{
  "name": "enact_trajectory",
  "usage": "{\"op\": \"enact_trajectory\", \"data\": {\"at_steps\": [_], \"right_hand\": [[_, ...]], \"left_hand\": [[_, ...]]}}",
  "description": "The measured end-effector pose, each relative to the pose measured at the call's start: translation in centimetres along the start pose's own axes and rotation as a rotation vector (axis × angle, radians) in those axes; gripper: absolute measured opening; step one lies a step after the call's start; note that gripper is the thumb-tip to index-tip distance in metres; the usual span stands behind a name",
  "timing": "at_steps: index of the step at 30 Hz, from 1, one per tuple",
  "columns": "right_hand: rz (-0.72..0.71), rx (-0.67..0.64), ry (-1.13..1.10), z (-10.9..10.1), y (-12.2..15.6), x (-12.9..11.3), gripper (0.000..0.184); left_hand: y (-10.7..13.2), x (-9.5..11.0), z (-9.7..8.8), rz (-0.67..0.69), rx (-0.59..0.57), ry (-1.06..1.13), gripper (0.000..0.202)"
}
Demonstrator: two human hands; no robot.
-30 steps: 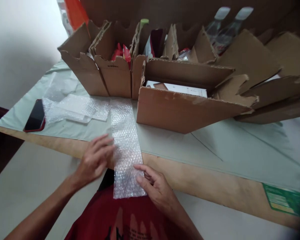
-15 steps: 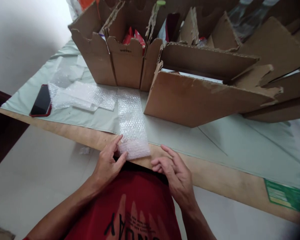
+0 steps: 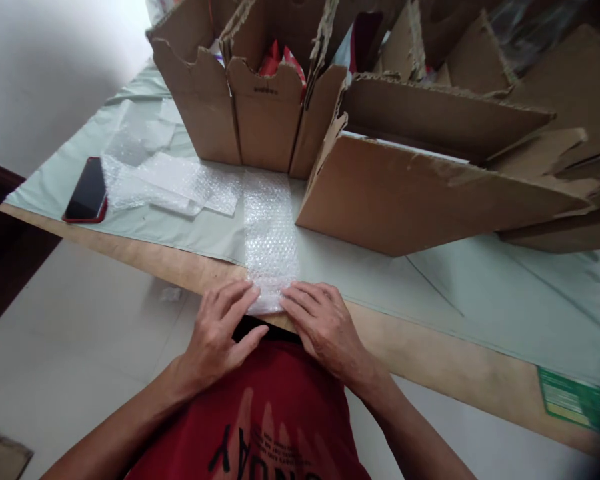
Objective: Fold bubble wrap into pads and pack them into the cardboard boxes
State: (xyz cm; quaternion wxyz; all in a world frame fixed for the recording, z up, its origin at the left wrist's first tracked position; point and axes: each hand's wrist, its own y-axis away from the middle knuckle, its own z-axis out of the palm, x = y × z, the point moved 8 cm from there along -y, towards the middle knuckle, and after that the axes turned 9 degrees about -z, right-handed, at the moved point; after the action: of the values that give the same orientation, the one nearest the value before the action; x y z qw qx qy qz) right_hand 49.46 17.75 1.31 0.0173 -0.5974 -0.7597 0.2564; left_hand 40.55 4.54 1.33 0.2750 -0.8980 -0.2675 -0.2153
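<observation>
A long strip of clear bubble wrap runs from the cardboard boxes toward me across the table. Its near end is folded over at the table's front edge. My left hand lies flat with fingers stretched out, pressing the fold from the left. My right hand lies flat beside it, fingers extended onto the same fold from the right. The fingertips of both hands almost meet on the wrap. Neither hand grips anything.
Several open cardboard boxes stand along the back, some with red packets inside. More bubble wrap sheets and a red-cased phone lie at the left on a pale green sheet. A green label sits at the right.
The hanging end of the bubble wrap was folded up onto the table edge. Both hands then came together and now press flat on the fold. The view has tilted down.
</observation>
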Motion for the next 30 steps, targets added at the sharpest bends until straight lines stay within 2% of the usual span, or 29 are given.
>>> {"op": "enact_trajectory", "data": {"at_steps": [2,5,9,11,13,17,21,23,27,30], "right_hand": [[0.010,0.017,-0.026,-0.1,-0.4,0.3,0.024],[0.043,0.034,-0.093,-0.1,-1.2,1.2,0.020],[0.081,0.193,-0.132,-1.6,-1.6,2.3,0.013],[0.082,0.271,-0.083,-2.6,-1.3,2.3,0.017],[0.054,0.290,-0.029,-3.3,-0.9,1.9,0.019],[-0.039,0.161,0.050,-2.3,-1.1,1.2,0.025],[-0.055,0.018,0.102,-0.2,-1.8,2.2,0.023],[-0.052,0.008,0.074,0.0,-2.1,2.7,0.023],[-0.022,0.037,-0.064,-0.5,-2.8,3.2,0.021],[0.041,0.070,-0.133,-0.9,-3.3,3.8,0.018]], "left_hand": [[0.2,0.3,0.3,0.031,-0.033,0.009,0.037],[-0.4,0.1,0.5,0.013,-0.013,0.060,0.028],[-2.0,-0.7,0.3,-0.029,0.053,0.085,0.023],[-2.8,-1.4,0.2,-0.055,0.084,0.077,0.023],[-3.5,-2.0,0.3,-0.063,0.094,0.057,0.023],[-4.6,-2.6,1.0,-0.046,0.075,-0.009,0.022],[-4.7,-2.6,0.7,-0.068,0.084,-0.044,0.023],[-4.2,-2.0,0.1,-0.041,0.098,-0.027,0.028],[-2.8,-0.5,0.3,0.071,-0.021,0.024,0.032],[-3.4,-1.0,0.7,0.038,-0.024,0.042,0.030]]}}
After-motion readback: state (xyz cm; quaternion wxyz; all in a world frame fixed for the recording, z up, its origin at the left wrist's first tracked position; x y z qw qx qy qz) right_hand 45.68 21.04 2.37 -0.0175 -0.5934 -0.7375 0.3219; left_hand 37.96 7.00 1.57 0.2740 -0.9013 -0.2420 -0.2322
